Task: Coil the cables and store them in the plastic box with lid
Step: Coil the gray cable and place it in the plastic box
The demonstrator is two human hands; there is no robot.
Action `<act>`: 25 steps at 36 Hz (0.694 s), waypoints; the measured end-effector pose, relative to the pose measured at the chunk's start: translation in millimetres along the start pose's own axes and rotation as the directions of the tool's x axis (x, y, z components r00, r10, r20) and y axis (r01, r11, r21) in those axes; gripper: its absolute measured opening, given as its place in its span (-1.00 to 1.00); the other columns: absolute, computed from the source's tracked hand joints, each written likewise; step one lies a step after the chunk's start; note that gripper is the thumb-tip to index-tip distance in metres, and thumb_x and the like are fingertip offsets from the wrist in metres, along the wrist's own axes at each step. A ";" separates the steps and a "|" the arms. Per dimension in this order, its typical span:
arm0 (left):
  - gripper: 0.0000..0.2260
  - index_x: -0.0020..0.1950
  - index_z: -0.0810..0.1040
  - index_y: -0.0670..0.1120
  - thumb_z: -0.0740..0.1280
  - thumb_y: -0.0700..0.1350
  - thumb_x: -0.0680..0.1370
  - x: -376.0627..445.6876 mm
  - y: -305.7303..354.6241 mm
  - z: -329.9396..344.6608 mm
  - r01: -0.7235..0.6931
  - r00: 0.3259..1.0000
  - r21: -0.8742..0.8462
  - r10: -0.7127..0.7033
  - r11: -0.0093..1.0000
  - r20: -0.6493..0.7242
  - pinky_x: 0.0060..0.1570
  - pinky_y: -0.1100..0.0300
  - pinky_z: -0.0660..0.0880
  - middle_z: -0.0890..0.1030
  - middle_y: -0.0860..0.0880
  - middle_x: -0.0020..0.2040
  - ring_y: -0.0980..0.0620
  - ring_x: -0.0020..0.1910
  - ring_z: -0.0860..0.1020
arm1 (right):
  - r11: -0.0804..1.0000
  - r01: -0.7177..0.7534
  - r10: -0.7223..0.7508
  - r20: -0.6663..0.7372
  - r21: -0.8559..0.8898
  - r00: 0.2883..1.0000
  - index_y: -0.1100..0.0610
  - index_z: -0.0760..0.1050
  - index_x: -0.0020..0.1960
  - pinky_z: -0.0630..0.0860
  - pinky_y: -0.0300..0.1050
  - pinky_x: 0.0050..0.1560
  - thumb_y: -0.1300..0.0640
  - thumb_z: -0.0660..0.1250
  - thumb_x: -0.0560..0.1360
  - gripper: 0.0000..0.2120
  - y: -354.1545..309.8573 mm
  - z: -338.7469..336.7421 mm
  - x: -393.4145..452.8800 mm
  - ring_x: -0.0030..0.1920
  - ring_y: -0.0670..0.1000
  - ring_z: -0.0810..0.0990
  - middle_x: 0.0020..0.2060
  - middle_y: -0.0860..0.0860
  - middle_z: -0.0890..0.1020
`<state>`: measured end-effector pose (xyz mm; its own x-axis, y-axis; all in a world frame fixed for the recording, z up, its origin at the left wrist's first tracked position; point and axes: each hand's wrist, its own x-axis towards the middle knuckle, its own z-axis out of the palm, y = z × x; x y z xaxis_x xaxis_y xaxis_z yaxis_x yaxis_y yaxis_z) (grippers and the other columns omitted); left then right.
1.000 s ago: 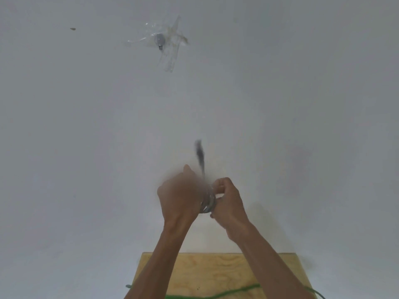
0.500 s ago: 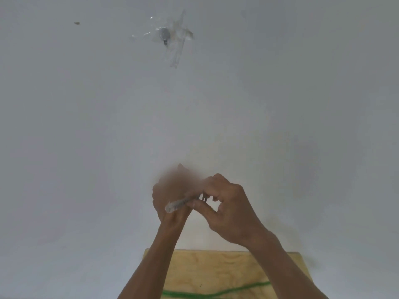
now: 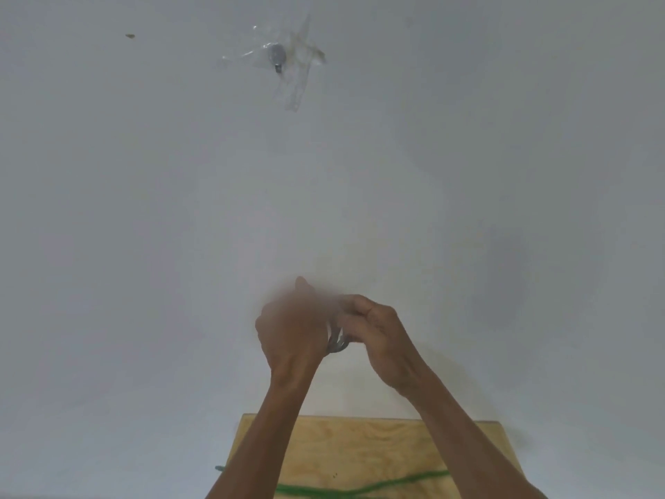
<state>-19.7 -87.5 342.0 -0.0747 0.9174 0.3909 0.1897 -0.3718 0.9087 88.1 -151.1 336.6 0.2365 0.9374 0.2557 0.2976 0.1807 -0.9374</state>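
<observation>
Two hands meet raised before a white wall, above the desk (image 3: 360, 444). Left hand (image 3: 291, 329), blurred, and right hand (image 3: 374, 329) grip a small grey cable (image 3: 336, 343) coil; axis unclear. Green cable (image 3: 360, 489) lies crosswise on desk.

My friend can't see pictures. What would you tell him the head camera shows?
Two hands meet in front of a white wall: the blurred left hand and the right hand hold a small grey cable coil between them. Below lies a wooden board with a green cable across it.
</observation>
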 end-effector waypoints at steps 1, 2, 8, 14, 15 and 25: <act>-0.42 -0.59 0.41 -0.04 0.18 0.06 0.65 1.2 -1.0 0.0 0.010 1.000 -0.010 -0.010 1.000 0.005 -0.39 0.10 0.43 0.41 0.07 -0.64 0.01 -0.56 0.40 | 1.000 -0.002 0.002 0.030 -0.002 1.000 0.01 0.59 0.19 0.61 0.11 0.15 0.08 0.31 0.49 -0.72 0.6 0.7 -1.1 0.14 -0.02 0.64 0.08 -0.07 0.69; -0.44 -0.56 0.46 -0.05 0.17 0.09 0.64 2.3 -2.9 0.5 0.023 1.000 -0.025 -0.022 0.999 0.015 -0.36 0.04 0.53 0.48 0.05 -0.61 -0.02 -0.52 0.50 | 1.000 -0.004 0.004 0.037 0.004 0.999 0.05 0.57 0.22 0.62 0.11 0.14 0.15 0.34 0.49 -0.70 0.4 2.1 -1.9 0.13 -0.01 0.66 0.05 -0.04 0.70; -0.42 -0.55 0.38 -0.05 0.16 0.12 0.65 2.5 -2.8 2.3 -0.030 1.000 0.026 0.030 0.999 -0.005 -0.36 0.06 0.49 0.43 0.03 -0.62 -0.02 -0.52 0.46 | 0.993 -0.012 0.024 -0.097 0.120 0.995 0.11 0.57 0.22 0.67 0.10 0.02 0.31 0.27 0.58 -0.73 -1.9 14.9 -1.4 -0.09 0.09 0.73 -0.09 0.08 0.74; -0.42 -0.39 0.56 -0.16 0.14 0.20 0.65 1.8 -9.2 -0.3 -0.105 0.994 0.068 0.106 0.992 -0.007 -0.35 0.08 0.50 0.55 -0.05 -0.51 -0.02 -0.44 0.55 | 0.930 -0.073 0.122 -0.115 0.359 0.986 0.09 0.57 0.21 0.67 0.06 0.04 0.22 0.31 0.61 -0.80 -4.0 20.8 -2.6 -0.08 0.12 0.73 -0.11 0.08 0.75; -0.41 -0.38 0.55 -0.18 0.15 0.21 0.64 1.9 -9.3 -0.8 -0.121 0.993 0.050 0.122 0.991 -0.007 -0.35 0.07 0.51 0.55 -0.05 -0.51 -0.03 -0.45 0.56 | 0.912 -0.082 0.137 -0.110 0.401 0.984 0.10 0.57 0.21 0.66 0.05 0.04 0.22 0.31 0.60 -0.79 -4.5 21.0 -2.5 -0.08 0.12 0.72 -0.09 0.09 0.75; -0.48 -0.40 0.51 -0.11 0.18 0.19 0.63 -2.2 -12.3 1.9 -0.177 0.983 -0.008 0.177 0.984 -0.059 -0.43 0.31 0.37 0.55 0.00 -0.50 0.02 -0.46 0.51 | 0.767 -0.051 0.189 -0.150 0.639 0.970 0.09 0.51 0.27 0.64 0.08 0.09 0.30 0.36 0.55 -0.68 -3.8 29.5 2.1 -0.05 0.17 0.68 -0.05 0.18 0.74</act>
<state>-20.0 -84.7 329.6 -0.0973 0.8274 0.5531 0.1922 -0.5297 0.8261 60.3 -141.0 333.8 0.4245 0.8992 0.1060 -0.3752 0.2812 -0.8833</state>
